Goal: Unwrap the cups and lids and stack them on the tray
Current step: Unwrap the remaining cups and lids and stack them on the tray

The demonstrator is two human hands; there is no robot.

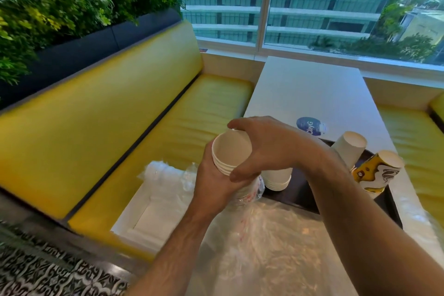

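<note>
Plastic wrap (259, 243) trails down from the stack of white cups (229, 154) we hold above the table's near edge. Our left hand (213, 185) grips the stack from below; our right hand (266, 144) curls over its rim. Beyond, on the dark tray (302, 190), sit inverted white cups (277, 179) and patterned yellow cups (374, 173). The white table (312, 89) runs to the window.

Two hands showed mid-frame, a left hand (211, 185) and a right hand (269, 146); three cup stacks: one held (230, 151), one white (346, 149) and one yellow-patterned (374, 173) at right; one dark tray (300, 192); one white table (312, 94)
</note>
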